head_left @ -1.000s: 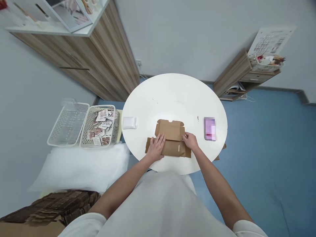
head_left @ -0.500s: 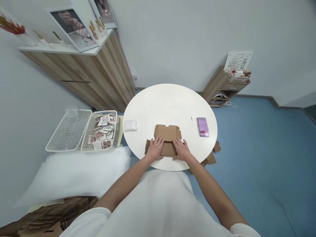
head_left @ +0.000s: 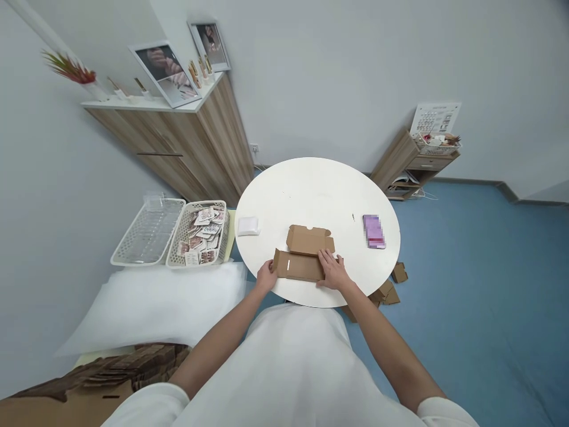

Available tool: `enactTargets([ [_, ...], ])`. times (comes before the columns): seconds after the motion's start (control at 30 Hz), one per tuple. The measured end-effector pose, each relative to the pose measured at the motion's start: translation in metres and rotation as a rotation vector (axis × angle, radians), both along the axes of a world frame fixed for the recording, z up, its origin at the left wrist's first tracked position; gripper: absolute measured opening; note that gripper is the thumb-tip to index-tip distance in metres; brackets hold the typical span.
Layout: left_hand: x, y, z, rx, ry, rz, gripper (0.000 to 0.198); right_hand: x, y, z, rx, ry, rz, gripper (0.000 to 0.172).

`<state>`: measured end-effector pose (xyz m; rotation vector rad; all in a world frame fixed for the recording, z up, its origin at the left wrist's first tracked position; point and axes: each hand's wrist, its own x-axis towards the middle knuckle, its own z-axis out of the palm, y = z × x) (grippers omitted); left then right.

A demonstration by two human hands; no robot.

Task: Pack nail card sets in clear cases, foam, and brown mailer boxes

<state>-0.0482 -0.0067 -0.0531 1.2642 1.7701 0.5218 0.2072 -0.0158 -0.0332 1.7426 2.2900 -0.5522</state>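
A brown cardboard box blank [head_left: 304,268], partly unfolded, lies near the front edge of the round white table [head_left: 311,190]. Its lid panel with side flaps spreads toward the far side, and a pale slot shows near its left end. At that end my left hand [head_left: 266,276] is closed on the raised side flap, fingers curled at its edge. My right hand [head_left: 334,271] rests with outstretched fingers on the blank's right end, partly covering it. To the left is a small white packet [head_left: 248,226]; a purple, pixelated item [head_left: 374,231] lies on the right.
Left of the table stand a white basket [head_left: 226,237] of printed cards and another basket [head_left: 116,256] with clear plastic pieces. White sheets [head_left: 164,302] and stacked flat cardboard [head_left: 89,394] lie nearer me. Cardboard pieces [head_left: 386,292] lie beyond the table's right edge.
My left hand has moved from the panel to the blank's left end and gripped the flap, which now stands up. My right hand stays on the right end. The view has shifted slightly.
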Motion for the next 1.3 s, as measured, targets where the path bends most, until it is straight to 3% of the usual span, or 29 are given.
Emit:
enactTargets([
  [0.27,0.022,-0.006,0.013,0.042,0.022,-0.178,0.052,-0.016,-0.003,0.0,0.007,0.026,-0.044,0.102],
  [0.53,0.024,0.002,0.016,0.042,0.196,-0.298,0.029,-0.019,-0.009,0.0,0.007,0.043,-0.022,0.104],
  [0.8,0.025,0.006,0.016,0.002,0.298,-0.363,0.024,-0.02,-0.007,0.003,-0.005,0.037,0.017,0.114],
  [1.07,0.028,0.005,0.016,-0.033,0.413,-0.38,0.021,-0.018,-0.008,0.002,0.011,0.021,0.044,0.114],
  [1.2,0.036,0.003,0.019,0.014,0.548,-0.441,0.026,-0.022,-0.01,0.001,0.016,0.012,0.025,0.111],
  [1.3,0.034,-0.001,0.022,0.106,0.497,-0.461,0.039,-0.023,-0.012,0.001,0.014,0.009,0.02,0.109],
])
